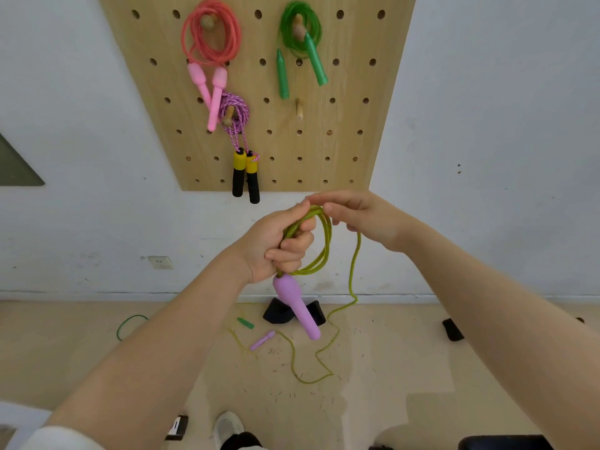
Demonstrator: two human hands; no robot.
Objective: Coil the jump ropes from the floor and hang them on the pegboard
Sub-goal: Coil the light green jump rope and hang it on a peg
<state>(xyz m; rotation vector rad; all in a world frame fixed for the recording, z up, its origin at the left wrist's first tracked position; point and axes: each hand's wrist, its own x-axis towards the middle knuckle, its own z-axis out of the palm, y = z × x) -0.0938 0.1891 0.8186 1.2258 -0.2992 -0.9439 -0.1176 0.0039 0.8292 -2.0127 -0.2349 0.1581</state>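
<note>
White wall with a light wooden pegboard [357, 92] above both hands, already carrying three coiled ropes: a pink plastic rope [211, 37], a green plastic rope [300, 30], and a purple braided rope with yellow-and-black foam handles [235, 115]. One bare wooden peg [299, 108] free directly above, likely kept for the rope in hand. Left hand [279, 245] fisted around gathered loops of a yellow-green cord jump rope [321, 245], lilac plastic handle [297, 306] hanging below the fist to weight the coil. Right hand [357, 216], just beside, fingers lightly curled, pinching the cord at the coil's top to lay another loop. Uncoiled tail dropping below the right hand to the beige floor [422, 368], ending at a second lilac handle [262, 340]. Coiling judged partway done.
</note>
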